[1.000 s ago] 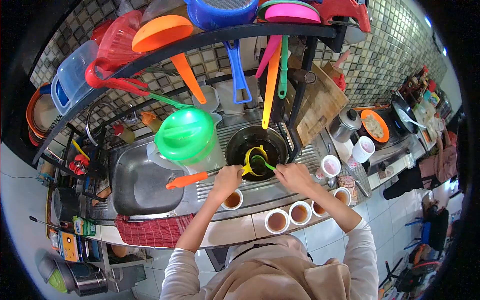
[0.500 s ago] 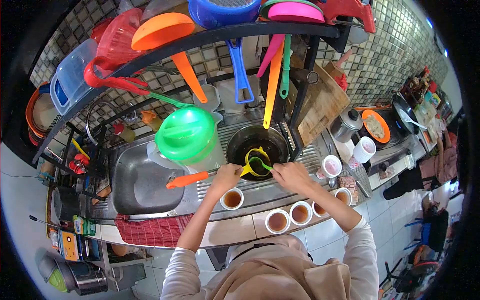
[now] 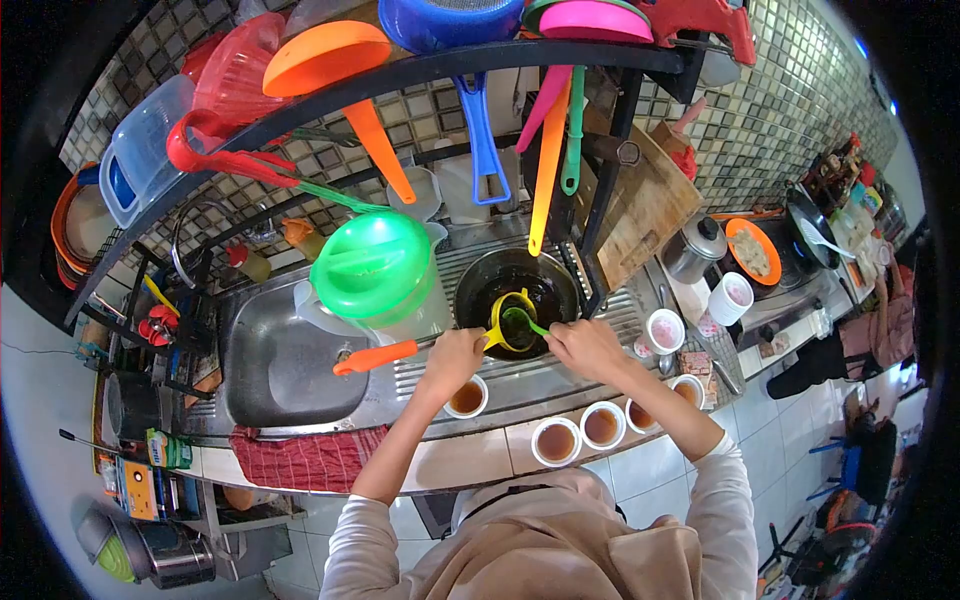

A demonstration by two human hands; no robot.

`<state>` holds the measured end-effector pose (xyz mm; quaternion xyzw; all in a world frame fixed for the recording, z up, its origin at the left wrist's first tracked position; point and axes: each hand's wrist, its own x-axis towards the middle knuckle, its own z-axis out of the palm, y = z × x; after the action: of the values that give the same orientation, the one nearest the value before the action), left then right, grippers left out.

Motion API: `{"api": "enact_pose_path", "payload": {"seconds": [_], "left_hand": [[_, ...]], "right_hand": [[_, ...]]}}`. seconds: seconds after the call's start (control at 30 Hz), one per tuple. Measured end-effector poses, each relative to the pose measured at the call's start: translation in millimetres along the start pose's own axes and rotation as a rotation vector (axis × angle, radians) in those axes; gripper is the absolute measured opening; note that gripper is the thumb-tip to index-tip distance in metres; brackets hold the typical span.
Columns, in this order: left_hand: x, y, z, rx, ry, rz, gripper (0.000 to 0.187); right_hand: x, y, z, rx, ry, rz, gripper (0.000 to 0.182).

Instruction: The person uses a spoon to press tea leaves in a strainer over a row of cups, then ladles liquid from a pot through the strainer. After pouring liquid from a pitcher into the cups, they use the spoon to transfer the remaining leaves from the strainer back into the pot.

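A dark metal pot point(image 3: 470, 285) holding dark liquid stands on the ribbed drainboard. My left hand point(image 3: 456, 358) is closed on the handle of a yellow strainer point(image 3: 497, 337), whose round head is over the pot. My right hand point(image 3: 583, 350) grips the handle of a green ladle point(image 3: 537, 328); its bowl is inside the strainer's ring. Below my left hand stands a white cup point(image 3: 467, 399) of brown liquid. Several more filled cups, among them one at the counter edge point(image 3: 556, 441), stand below my right hand and forearm.
Left of the pot is a pitcher with a green lid point(image 3: 372, 262), an orange handle point(image 3: 375, 358) beside it. Farther left lies the sink point(image 3: 290, 360). Utensils hang overhead from a black rack point(image 3: 440, 66). A metal kettle point(image 3: 694, 250) stands right. Another person point(image 3: 868, 340) is at far right.
The green ladle's bowl has shifted slightly within the strainer and shows more dark green. Both hands have moved very little and keep their grips.
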<state>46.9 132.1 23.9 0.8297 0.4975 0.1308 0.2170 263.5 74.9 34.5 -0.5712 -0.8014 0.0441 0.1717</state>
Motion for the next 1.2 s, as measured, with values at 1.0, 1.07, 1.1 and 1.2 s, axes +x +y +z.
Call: {"api": "enact_pose_path", "payload": {"seconds": [1.0, 1.07, 1.1, 1.2], "left_hand": [[-10, -17, 10, -0.118, 0.095, 0.109, 0.034], [-11, -20, 12, -0.257, 0.051, 0.075, 0.033], [-11, -19, 11, -0.257, 0.05, 0.076, 0.033], [-11, -16, 11, -0.283, 0.017, 0.006, 0.032]], "right_hand": [[-22, -5, -32, -0.041, 0.182, 0.079, 0.019], [-21, -8, -30, -0.051, 0.218, 0.067, 0.019], [-20, -8, -26, -0.089, 0.23, 0.021, 0.019], [-18, 0, -7, -0.16, 0.225, -0.06, 0.018]]}}
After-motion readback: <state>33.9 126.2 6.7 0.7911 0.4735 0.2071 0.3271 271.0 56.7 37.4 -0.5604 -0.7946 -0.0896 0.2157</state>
